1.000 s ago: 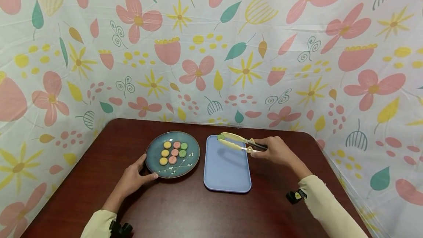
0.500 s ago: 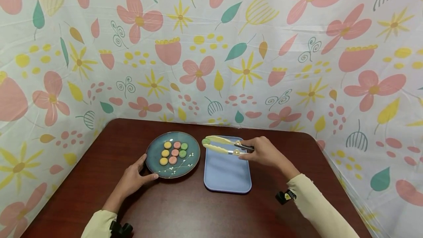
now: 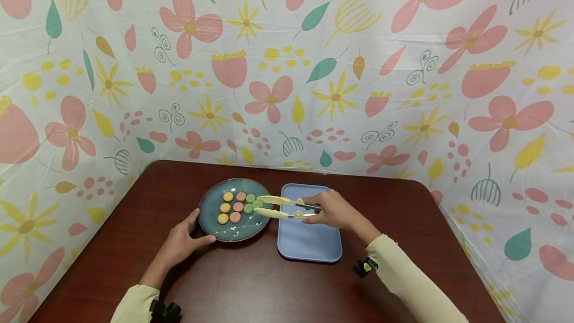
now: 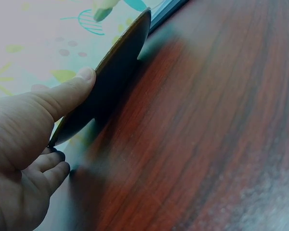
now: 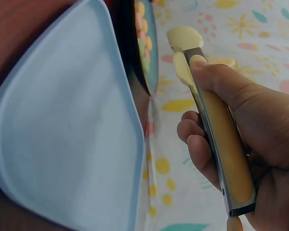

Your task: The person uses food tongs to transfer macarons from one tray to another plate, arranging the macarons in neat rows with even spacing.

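Observation:
My left hand holds the rim of a round blue-green plate with a branch pattern; in the left wrist view the thumb presses on the rim. Yellow, pink and green macarons sit in rows on the plate. In my right hand I grip yellow-tipped tongs, which reach over the plate's right side. Their tips stand apart around a green macaron beside the other green ones. From the right wrist view, the thumb lies along the tongs' handle.
Right of the plate lies a blue rectangular tray, partly under the right hand and tongs. Both stand on a dark reddish-brown wooden table. A floral cloth hangs behind and at the sides.
The right hand and tongs have moved left from above the tray to the plate, bringing a green macaron. The tongs' tips have parted around it. My left hand stays at the rim.

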Demonstrator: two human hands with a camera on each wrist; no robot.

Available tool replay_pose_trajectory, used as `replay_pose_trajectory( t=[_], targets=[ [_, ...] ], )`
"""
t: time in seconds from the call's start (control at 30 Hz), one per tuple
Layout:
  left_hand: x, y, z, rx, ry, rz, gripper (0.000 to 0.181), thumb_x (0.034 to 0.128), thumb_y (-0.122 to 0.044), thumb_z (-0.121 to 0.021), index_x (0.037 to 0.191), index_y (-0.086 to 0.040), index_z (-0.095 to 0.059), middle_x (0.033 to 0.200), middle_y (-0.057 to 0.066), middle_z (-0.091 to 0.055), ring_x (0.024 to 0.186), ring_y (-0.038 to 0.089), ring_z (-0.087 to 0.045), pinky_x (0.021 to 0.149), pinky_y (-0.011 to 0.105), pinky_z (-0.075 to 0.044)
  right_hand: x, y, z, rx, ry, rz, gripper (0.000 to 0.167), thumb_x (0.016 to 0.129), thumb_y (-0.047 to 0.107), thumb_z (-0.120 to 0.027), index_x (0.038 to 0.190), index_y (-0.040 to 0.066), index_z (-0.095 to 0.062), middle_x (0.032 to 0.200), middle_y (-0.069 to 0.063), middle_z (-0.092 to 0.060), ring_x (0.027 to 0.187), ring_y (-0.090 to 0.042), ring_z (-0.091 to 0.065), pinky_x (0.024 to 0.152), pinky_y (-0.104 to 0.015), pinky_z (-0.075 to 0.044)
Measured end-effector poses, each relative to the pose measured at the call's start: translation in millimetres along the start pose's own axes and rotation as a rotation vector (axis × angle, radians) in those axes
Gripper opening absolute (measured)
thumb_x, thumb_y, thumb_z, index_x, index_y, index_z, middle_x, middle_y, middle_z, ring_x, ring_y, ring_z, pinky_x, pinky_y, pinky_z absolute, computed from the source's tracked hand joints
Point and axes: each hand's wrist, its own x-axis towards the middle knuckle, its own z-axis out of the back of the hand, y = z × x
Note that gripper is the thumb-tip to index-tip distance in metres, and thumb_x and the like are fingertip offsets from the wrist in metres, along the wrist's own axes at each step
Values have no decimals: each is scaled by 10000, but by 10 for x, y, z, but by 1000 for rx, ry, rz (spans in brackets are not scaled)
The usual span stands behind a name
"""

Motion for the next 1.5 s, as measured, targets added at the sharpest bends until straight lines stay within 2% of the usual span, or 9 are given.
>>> replay_pose_trajectory(
  t=[0.07,0.27,0.53,0.97,1.5],
  targets=[
    [-1,-6,1,4,0,0,1138,843,-494,-822,1609,51,-180,1651,283,-203,1468,459,-322,1131,560,-395,27,12,-49,-2,7,33,512,850,341,-852,1291,112,-729,596,149,-528,497,2,-290,462,-181,-270],
    [-2,-7,10,-4,-9,-10,1127,842,-462,-834,1609,48,-184,1653,274,-207,1470,444,-324,1135,550,-393,95,66,-165,-1,13,92,501,849,296,-857,1288,92,-727,592,154,-537,470,7,-257,440,-175,-266],
    [-11,5,6,-11,-10,-12,1129,840,-461,-836,1609,47,-185,1652,277,-208,1469,446,-325,1130,553,-400,170,83,-276,-42,19,88,498,834,324,-868,1264,106,-744,573,163,-527,486,4,-281,451,-177,-277],
    [-16,-17,3,-5,-9,-7,1119,844,-452,-835,1609,44,-187,1652,272,-213,1467,446,-330,1132,552,-395,196,97,-296,-34,46,56,505,842,328,-862,1281,115,-733,547,133,-493,482,-18,-228,444,-187,-256],
    [-11,-24,0,-30,-12,-13,1115,840,-422,-848,1604,57,-192,1651,278,-207,1472,439,-323,1141,537,-381,204,91,-287,-19,48,52,519,844,355,-856,1287,115,-730,506,133,-449,455,-7,-253,428,-182,-272]
  ],
)
